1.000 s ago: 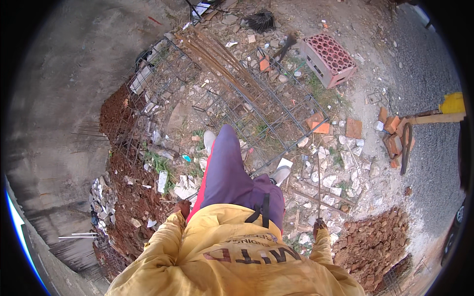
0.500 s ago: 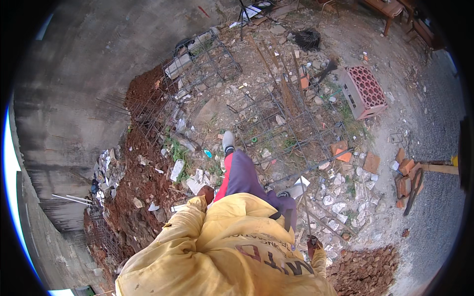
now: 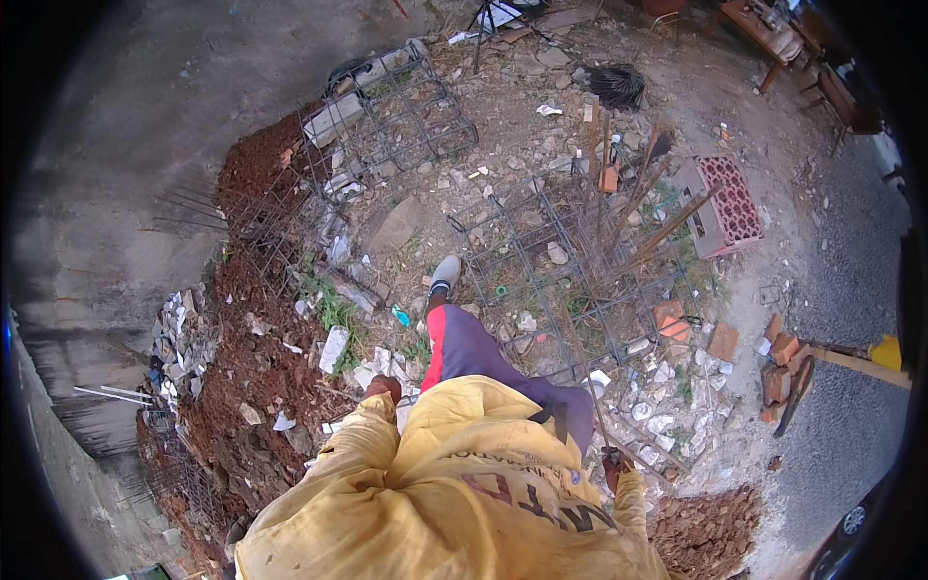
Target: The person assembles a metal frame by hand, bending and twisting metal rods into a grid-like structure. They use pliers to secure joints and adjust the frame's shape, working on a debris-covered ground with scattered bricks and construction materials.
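My right hand (image 3: 613, 466) is low at my right side, closed around a thin dark rod (image 3: 594, 411) that points forward over the rubble. My left hand (image 3: 384, 388) hangs by my left hip, near pale broken pieces on the ground; its fingers are too hidden to tell whether it holds anything. Yellow sleeves cover both arms. Ahead of me, one grey shoe (image 3: 446, 273) is planted beside a rebar mesh (image 3: 541, 261) lying on the stony ground.
A rebar cage (image 3: 416, 106) lies near the concrete wall (image 3: 116, 222). Red soil (image 3: 251, 387) lies at left. On the right are a pink and white crate (image 3: 727, 205), bricks (image 3: 777, 385) and a wooden-handled tool (image 3: 860, 367). Thin wooden sticks (image 3: 667, 227) lean over the mesh.
The view has shifted slightly, and more of the right side shows. My forward leg is bent more, and the rear shoe has gone out of sight. The rod stays in my right hand.
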The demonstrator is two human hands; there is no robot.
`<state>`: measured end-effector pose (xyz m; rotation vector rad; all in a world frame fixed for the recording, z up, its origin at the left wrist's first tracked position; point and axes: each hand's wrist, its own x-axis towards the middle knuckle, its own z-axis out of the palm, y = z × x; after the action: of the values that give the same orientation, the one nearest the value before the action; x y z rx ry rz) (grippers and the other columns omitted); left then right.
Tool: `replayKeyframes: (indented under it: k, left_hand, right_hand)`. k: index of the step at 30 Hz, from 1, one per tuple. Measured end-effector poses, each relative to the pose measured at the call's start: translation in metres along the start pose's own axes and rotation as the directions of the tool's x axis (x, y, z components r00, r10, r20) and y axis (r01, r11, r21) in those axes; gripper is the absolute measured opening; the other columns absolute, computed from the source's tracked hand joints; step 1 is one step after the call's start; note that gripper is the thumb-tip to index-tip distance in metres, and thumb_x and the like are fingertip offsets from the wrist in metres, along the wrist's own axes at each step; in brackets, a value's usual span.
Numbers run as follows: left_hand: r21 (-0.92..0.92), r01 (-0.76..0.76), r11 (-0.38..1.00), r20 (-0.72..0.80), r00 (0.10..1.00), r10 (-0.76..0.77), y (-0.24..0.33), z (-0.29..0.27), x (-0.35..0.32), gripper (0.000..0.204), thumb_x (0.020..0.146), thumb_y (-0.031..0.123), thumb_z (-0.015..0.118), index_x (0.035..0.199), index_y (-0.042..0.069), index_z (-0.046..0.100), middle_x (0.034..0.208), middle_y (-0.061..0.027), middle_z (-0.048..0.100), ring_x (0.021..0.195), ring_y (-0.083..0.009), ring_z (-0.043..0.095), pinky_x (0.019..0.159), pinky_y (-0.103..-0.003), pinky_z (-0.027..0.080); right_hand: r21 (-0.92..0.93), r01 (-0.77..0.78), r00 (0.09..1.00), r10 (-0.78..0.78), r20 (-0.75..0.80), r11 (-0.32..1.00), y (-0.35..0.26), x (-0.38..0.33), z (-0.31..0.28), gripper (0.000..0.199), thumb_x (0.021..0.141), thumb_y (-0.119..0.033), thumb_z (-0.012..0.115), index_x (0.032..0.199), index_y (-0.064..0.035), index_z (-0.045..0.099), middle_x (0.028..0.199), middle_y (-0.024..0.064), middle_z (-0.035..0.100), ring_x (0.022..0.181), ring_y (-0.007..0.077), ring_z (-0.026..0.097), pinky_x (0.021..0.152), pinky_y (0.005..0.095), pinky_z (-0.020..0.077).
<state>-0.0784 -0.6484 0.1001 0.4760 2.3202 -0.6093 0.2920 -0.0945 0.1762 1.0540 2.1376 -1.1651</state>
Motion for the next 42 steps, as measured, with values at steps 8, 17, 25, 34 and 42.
replayKeyframes:
  k: [8,17,25,34,42]
  left_hand:
    - [0.101,0.129,0.986,-0.251,0.963,-0.101,-0.266,-0.11,0.314,0.019,0.081,0.019,0.056,0.065,0.011,0.062,0.072,-0.0096,0.068,0.074,-0.027,0.069,0.057,-0.034,0.053]
    - [0.001,-0.445,0.895,-0.149,0.885,0.44,-0.251,-0.182,0.396,0.017,0.085,0.017,0.052,0.085,0.006,0.065,0.079,-0.0145,0.068,0.078,-0.0335,0.068,0.065,-0.045,0.054]
    - [0.087,-0.604,0.792,0.245,0.784,0.571,-0.309,-0.162,0.348,0.021,0.088,0.017,0.049,0.096,0.005,0.065,0.086,-0.0195,0.069,0.083,-0.0344,0.068,0.07,-0.048,0.053]
    - [0.301,-0.539,0.787,0.335,0.832,0.442,-0.365,-0.236,0.408,0.021,0.087,0.017,0.054,0.102,0.007,0.065,0.092,-0.0146,0.069,0.086,-0.0317,0.068,0.07,-0.046,0.054]
    - [-0.415,-0.284,0.864,0.098,0.93,0.353,-0.251,-0.305,0.386,0.028,0.089,0.024,0.054,0.084,0.001,0.068,0.086,-0.0199,0.067,0.085,-0.036,0.064,0.072,-0.045,0.049]
  right_hand:
    - [0.043,-0.31,0.95,0.307,0.055,0.95,-0.162,0.006,0.083,0.031,0.089,-0.031,0.06,0.116,-0.0156,0.063,0.101,0.0134,0.066,0.094,0.0262,0.062,0.083,0.0374,0.0471]
    - [0.193,-0.609,0.765,0.634,-0.112,0.769,-0.261,-0.046,0.093,0.029,0.09,-0.022,0.061,0.117,-0.011,0.062,0.088,0.0052,0.064,0.08,0.015,0.055,0.071,0.0276,0.0438]
    - [0.298,-0.493,0.796,0.562,-0.223,0.817,-0.327,0.044,0.149,0.027,0.094,-0.022,0.056,0.117,-0.0087,0.061,0.081,0.003,0.063,0.071,0.014,0.052,0.066,0.0261,0.0443]
    - [0.434,-0.535,0.757,0.64,-0.135,0.725,-0.307,0.116,0.25,0.03,0.091,-0.029,0.056,0.115,-0.0138,0.062,0.1,0.0109,0.068,0.093,0.0282,0.063,0.083,0.0371,0.0475]
    - [0.758,-0.266,0.811,0.564,-0.158,0.595,-0.26,0.136,0.309,0.027,0.09,-0.022,0.057,0.114,-0.0102,0.06,0.098,0.009,0.067,0.093,0.022,0.063,0.082,0.032,0.0476]
